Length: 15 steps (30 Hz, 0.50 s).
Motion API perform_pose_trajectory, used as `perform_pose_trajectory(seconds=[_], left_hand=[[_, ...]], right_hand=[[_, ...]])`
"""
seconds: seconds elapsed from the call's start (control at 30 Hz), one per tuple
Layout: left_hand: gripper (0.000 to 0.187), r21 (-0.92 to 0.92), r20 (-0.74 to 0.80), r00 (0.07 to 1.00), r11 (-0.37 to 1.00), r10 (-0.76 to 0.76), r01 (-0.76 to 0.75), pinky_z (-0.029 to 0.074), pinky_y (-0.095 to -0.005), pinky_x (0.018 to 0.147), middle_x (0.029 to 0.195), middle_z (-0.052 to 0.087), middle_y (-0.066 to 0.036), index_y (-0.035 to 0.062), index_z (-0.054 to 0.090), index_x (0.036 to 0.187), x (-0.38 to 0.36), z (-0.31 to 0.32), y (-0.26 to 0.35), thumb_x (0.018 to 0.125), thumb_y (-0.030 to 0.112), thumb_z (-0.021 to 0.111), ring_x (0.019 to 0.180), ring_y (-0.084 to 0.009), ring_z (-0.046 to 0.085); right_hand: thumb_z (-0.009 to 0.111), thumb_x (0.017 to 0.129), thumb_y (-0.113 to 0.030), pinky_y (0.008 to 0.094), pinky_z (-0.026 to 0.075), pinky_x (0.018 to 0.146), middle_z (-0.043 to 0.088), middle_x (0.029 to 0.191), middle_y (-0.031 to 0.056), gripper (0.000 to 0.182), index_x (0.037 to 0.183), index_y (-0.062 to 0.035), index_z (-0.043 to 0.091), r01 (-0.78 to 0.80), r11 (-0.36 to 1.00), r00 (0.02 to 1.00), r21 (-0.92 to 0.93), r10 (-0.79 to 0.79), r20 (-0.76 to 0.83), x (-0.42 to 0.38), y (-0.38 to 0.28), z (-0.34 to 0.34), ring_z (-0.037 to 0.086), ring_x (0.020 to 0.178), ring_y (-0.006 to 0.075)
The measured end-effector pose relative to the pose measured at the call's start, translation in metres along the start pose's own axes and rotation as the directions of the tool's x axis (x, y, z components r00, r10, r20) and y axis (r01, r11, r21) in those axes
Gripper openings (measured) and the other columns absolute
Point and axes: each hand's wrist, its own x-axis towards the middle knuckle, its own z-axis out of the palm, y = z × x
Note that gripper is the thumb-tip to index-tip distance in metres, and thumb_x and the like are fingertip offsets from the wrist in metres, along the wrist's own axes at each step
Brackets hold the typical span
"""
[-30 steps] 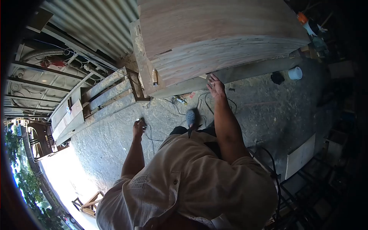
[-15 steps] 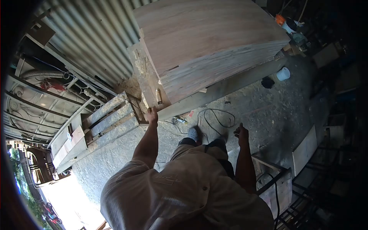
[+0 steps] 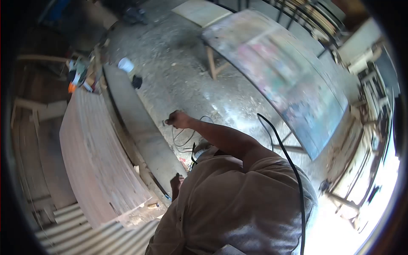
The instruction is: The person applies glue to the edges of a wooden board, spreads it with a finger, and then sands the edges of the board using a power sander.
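My right hand (image 3: 179, 119) is stretched out over the concrete floor with its fingers curled closed. Whatever it may hold is too small to make out. Close to my body, my left hand (image 3: 176, 182) hovers by the near end of a long grey board (image 3: 135, 114). Its fingers are also curled, partly in shadow, and I cannot see what is in them. Left of the grey board lies a stack of plywood sheets (image 3: 95, 148). A thin cable (image 3: 180, 138) loops on the floor just below my right hand.
A paint-stained tabletop (image 3: 280, 76) on wooden legs stands to the right. A white bucket (image 3: 126, 64) and a dark lump (image 3: 137, 82) sit beyond the grey board. A black cable (image 3: 298, 187) runs across my right shoulder. Corrugated sheet metal (image 3: 97, 231) lies at lower left.
My view and body have turned far to the right, so the plywood stack is now on my left. My left hand has come away from the wooden board end. The painted tabletop has come into view.
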Motion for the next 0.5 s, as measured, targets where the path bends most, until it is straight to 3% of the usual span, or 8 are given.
perform_pose_trajectory(seconds=[0.03, 0.07, 0.1, 0.2, 0.23, 0.33, 0.37, 0.5], left_hand=[[0.029, -0.251, 0.046, 0.999, 0.968, -0.012, 0.023, 0.051, -0.0285, 0.054, 0.074, 0.066, -0.008, 0.0001, 0.065, 0.085, 0.039, 0.0, -0.001, 0.094, 0.028, 0.063, 0.063, -0.0155, 0.063], [0.031, -0.255, 0.118, 0.989, 0.965, 0.089, -0.057, 0.05, -0.0301, 0.051, 0.07, 0.064, -0.009, 0.0005, 0.064, 0.083, 0.088, -0.011, -0.008, 0.093, 0.03, 0.064, 0.058, -0.0171, 0.062], [0.032, -0.133, 0.019, 0.973, 0.965, 0.23, -0.226, 0.049, -0.0283, 0.05, 0.066, 0.062, -0.007, 0.0006, 0.063, 0.08, 0.088, -0.013, 0.035, 0.091, 0.03, 0.067, 0.053, -0.0152, 0.059], [0.031, -0.017, 0.014, 0.98, 0.98, 0.2, -0.2, 0.044, -0.0268, 0.047, 0.062, 0.056, -0.004, 0.0021, 0.062, 0.08, 0.113, -0.015, 0.138, 0.089, 0.031, 0.069, 0.048, -0.0123, 0.048], [0.031, 0.021, 0.074, 0.971, 0.973, 0.228, -0.23, 0.044, -0.0268, 0.047, 0.062, 0.056, -0.004, 0.0021, 0.062, 0.08, 0.119, -0.005, 0.162, 0.089, 0.031, 0.069, 0.048, -0.0123, 0.048], [0.037, -0.228, 0.126, 0.971, 0.958, 0.205, -0.172, 0.043, -0.029, 0.05, 0.066, 0.055, -0.004, 0.0044, 0.059, 0.084, 0.118, 0.064, 0.238, 0.092, 0.041, 0.061, 0.056, -0.014, 0.051], [0.038, -0.172, 0.145, 0.969, 0.97, 0.198, -0.172, 0.043, -0.0288, 0.05, 0.065, 0.054, -0.003, 0.0047, 0.059, 0.084, 0.115, 0.095, 0.25, 0.092, 0.042, 0.06, 0.055, -0.0142, 0.051], [0.039, 0.05, 0.442, 0.874, 0.967, 0.203, -0.25, 0.044, -0.0274, 0.051, 0.065, 0.055, -0.002, 0.006, 0.059, 0.089, 0.054, 0.249, 0.265, 0.093, 0.045, 0.056, 0.055, -0.0149, 0.053]], right_hand=[[0.062, 0.086, -0.027, 0.0344, 0.05, 0.064, 0.065, 0.067, 0.0066, 0.025, 0.08, -0.0033, 0.068, -0.022, 0.999, 0.997, 0.024, 0.023, -0.07, -0.018, 0.004, -0.016, 0.061, 0.062, 0.019], [0.062, 0.085, -0.022, 0.0333, 0.05, 0.063, 0.065, 0.068, 0.006, 0.019, 0.086, -0.0038, 0.067, 0.049, 0.971, 0.986, 0.234, -0.01, -0.166, -0.038, 0.009, -0.035, 0.062, 0.061, 0.0187], [0.062, 0.085, -0.018, 0.0322, 0.051, 0.061, 0.065, 0.069, 0.0054, 0.016, 0.093, -0.0042, 0.067, 0.148, 0.896, 0.962, 0.418, -0.033, -0.27, -0.063, 0.017, -0.056, 0.063, 0.06, 0.0184], [0.059, 0.085, -0.01, 0.0289, 0.049, 0.06, 0.064, 0.077, 0.006, 0.018, 0.101, -0.004, 0.064, 0.189, 0.896, 0.809, 0.401, 0.09, -0.581, -0.179, 0.029, -0.16, 0.06, 0.062, 0.0137], [0.058, 0.086, -0.011, 0.0287, 0.049, 0.06, 0.064, 0.078, 0.0069, 0.019, 0.102, -0.0034, 0.064, 0.211, 0.897, 0.712, 0.389, 0.132, -0.69, -0.223, 0.04, -0.19, 0.06, 0.063, 0.0136], [0.055, 0.088, -0.008, 0.0284, 0.048, 0.058, 0.063, 0.081, 0.0075, 0.026, 0.112, -0.0002, 0.058, 0.276, 0.885, 0.338, 0.374, 0.275, -0.9, -0.402, 0.032, -0.257, 0.059, 0.065, 0.014], [0.055, 0.09, -0.008, 0.0276, 0.046, 0.056, 0.061, 0.081, 0.0069, 0.026, 0.115, -0.0007, 0.056, 0.381, 0.865, 0.198, 0.327, 0.269, -0.943, -0.459, 0.042, -0.267, 0.057, 0.062, 0.0133], [0.056, 0.091, -0.009, 0.0251, 0.043, 0.052, 0.058, 0.078, 0.0061, 0.025, 0.115, -0.0004, 0.055, 0.364, 0.92, -0.412, 0.149, 0.302, -0.86, -0.696, 0.044, -0.218, 0.054, 0.057, 0.0115]])
